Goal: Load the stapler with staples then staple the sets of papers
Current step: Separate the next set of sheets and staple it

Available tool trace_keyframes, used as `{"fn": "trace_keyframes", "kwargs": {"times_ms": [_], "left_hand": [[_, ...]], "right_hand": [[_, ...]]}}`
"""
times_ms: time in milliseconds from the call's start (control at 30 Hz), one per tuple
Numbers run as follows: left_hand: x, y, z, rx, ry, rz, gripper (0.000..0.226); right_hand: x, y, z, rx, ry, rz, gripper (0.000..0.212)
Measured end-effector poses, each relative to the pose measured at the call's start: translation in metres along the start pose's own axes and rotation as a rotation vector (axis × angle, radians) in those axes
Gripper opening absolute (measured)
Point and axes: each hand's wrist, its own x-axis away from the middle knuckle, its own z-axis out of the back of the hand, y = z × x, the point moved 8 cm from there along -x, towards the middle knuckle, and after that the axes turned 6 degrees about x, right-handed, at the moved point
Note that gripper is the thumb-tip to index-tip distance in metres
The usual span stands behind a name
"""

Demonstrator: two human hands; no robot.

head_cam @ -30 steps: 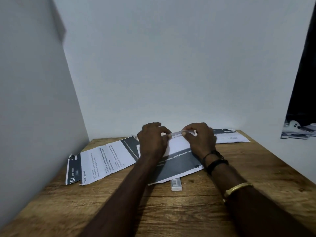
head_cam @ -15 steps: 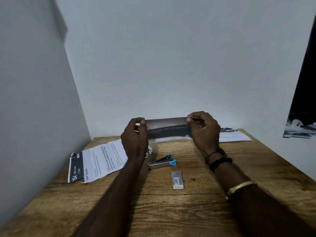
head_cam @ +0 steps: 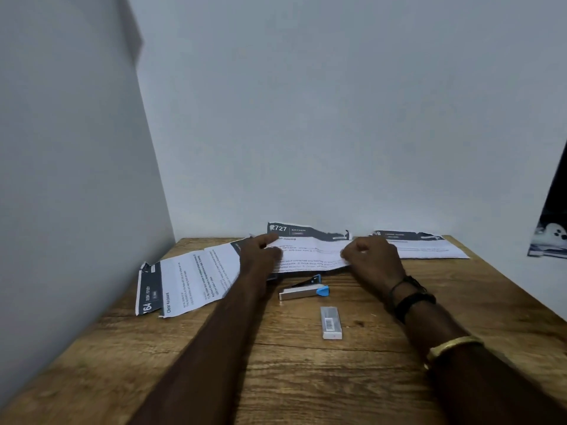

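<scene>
A printed paper set (head_cam: 310, 251) with a dark "2727 KITCHEN" header lies near the back wall, its front edge slightly raised. My left hand (head_cam: 264, 254) holds its left edge, one finger stretched across the top. My right hand (head_cam: 372, 257) grips its right edge with curled fingers. Just in front of the sheet, between my wrists, the silver stapler (head_cam: 303, 290) with a blue tip lies on the wooden table (head_cam: 306, 378). A small grey staple box (head_cam: 331, 323) lies nearer to me.
Another paper set (head_cam: 184, 280) with a dark header lies at the left, near the side wall. A third paper set (head_cam: 425, 247) lies at the back right. The table's right edge runs close to my right forearm.
One second ago both hands pressed on this paper, which covered the stapler. They then lifted it up, and now it sits lower and farther back, with the stapler and staple box uncovered.
</scene>
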Motion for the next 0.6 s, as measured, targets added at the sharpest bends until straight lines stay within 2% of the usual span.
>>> {"fn": "trace_keyframes", "kwargs": {"times_ms": [67, 133, 267, 367, 600], "left_hand": [[-0.002, -0.001, 0.0, -0.045, 0.036, -0.037, 0.045], [-0.003, 0.0, 0.002, -0.067, 0.085, -0.078, 0.035], [0.0, 0.005, 0.007, -0.129, 0.156, -0.144, 0.028], [0.004, 0.005, 0.005, -0.134, 0.15, -0.134, 0.036], [0.004, 0.008, 0.004, -0.225, 0.139, -0.15, 0.047]], "right_hand": [[0.005, -0.005, -0.005, 0.116, -0.047, 0.003, 0.016], [0.01, -0.021, -0.004, 0.182, -0.075, 0.078, 0.009], [0.025, -0.055, -0.024, 0.195, -0.351, 0.265, 0.004], [0.033, -0.06, -0.036, 0.289, -0.448, 0.289, 0.021], [0.036, -0.064, -0.039, 0.335, -0.484, 0.398, 0.032]]}}
